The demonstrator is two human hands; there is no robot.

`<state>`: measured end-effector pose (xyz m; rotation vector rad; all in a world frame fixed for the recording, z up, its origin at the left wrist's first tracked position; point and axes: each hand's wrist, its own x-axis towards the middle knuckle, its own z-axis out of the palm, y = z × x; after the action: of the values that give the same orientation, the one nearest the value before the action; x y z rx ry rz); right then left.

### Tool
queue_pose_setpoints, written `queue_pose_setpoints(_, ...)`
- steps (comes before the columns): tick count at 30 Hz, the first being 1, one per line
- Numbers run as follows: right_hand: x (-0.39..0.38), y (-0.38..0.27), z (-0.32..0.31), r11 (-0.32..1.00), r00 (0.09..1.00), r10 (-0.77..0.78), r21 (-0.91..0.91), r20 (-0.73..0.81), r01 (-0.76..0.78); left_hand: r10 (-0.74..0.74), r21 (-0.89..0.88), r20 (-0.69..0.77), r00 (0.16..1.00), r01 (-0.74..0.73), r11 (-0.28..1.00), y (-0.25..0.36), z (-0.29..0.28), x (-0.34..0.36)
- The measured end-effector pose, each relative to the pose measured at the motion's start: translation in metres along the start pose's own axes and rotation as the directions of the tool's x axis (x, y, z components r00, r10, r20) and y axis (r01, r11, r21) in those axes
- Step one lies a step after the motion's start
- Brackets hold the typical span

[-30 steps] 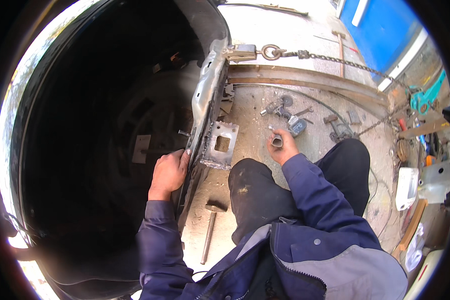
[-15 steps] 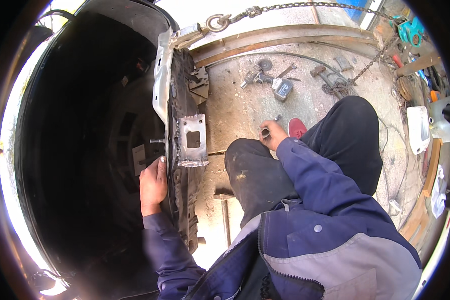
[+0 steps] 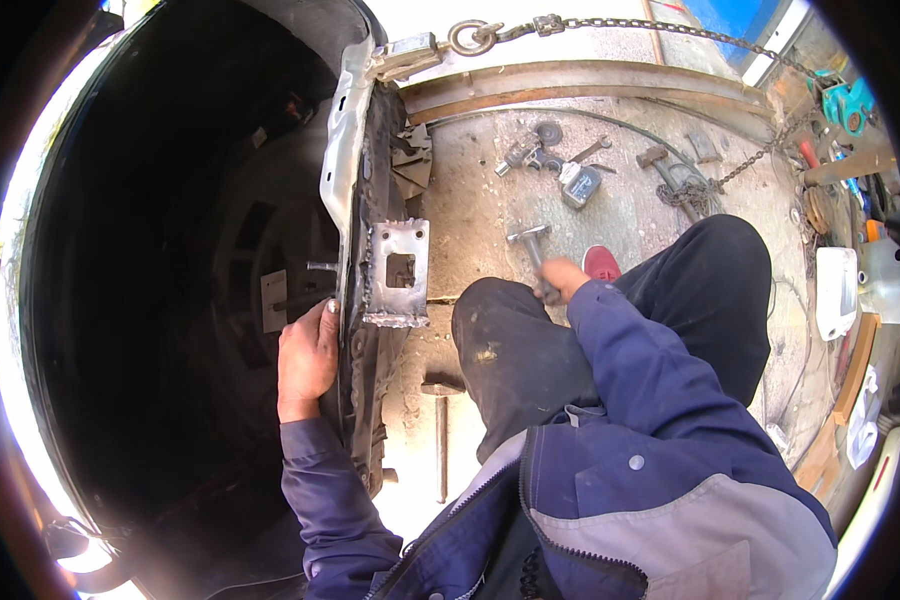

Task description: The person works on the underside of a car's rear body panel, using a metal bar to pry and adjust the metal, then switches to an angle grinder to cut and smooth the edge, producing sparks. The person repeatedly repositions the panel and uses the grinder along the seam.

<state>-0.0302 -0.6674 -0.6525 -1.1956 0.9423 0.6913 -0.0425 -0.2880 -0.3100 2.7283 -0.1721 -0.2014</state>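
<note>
My left hand (image 3: 308, 360) is closed on the inner edge of the dark car body's metal flange (image 3: 332, 175), thumb pointing up, just below a protruding bolt (image 3: 320, 266). Right of it, a welded steel bracket (image 3: 400, 305) with a square cutout is attached to the flange. My right hand (image 3: 563, 280) grips the handle of a small hammer (image 3: 530, 235), its head raised forward, between my knees and right of the bracket. A larger hammer (image 3: 441, 440) lies on the floor beside my left knee.
A chain (image 3: 653, 28) runs from a clamp (image 3: 405, 55) to a teal hoist (image 3: 848, 103). A rusty beam (image 3: 590, 82) crosses behind. A cordless impact tool (image 3: 578, 183), wrench (image 3: 590, 150) and hammer (image 3: 655, 160) lie ahead. Wood, cloth and assorted parts line the right side.
The small hammer in my right hand has swung upright into clear view. My left hand stays at the flange. The view has shifted, bringing the flange further left than a second ago.
</note>
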Motion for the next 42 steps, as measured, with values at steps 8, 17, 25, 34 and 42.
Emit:
queue_pose_setpoints(8,-0.011,0.014,-0.017,0.509,0.849,-0.475,-0.860,-0.232,0.050,0.024,0.014,-0.013,1.000,-0.024,1.000,-0.004,0.000,0.000)
queue_pose_setpoints(17,-0.034,-0.014,0.001,0.420,0.765,-0.638,-0.792,0.090,0.444,0.014,0.028,-0.014,1.000,-0.014,1.000,0.000,-0.002,0.000)
queue_pose_setpoints(25,-0.140,-0.117,-0.027,0.320,0.367,-0.929,-0.597,-0.045,0.736,0.039,0.012,-0.057,0.998,-0.038,0.999,-0.007,0.001,-0.003)
queue_pose_setpoints(34,-0.318,-0.200,-0.132,0.191,-0.001,-0.962,-0.676,-0.272,0.712,0.074,0.016,-0.066,0.995,-0.073,0.997,-0.010,0.003,-0.002)
queue_pose_setpoints(42,-0.401,-0.259,-0.367,0.204,-0.257,-0.920,-0.921,-0.297,0.333,0.019,0.025,-0.066,0.998,-0.018,1.000,-0.017,0.010,-0.001)
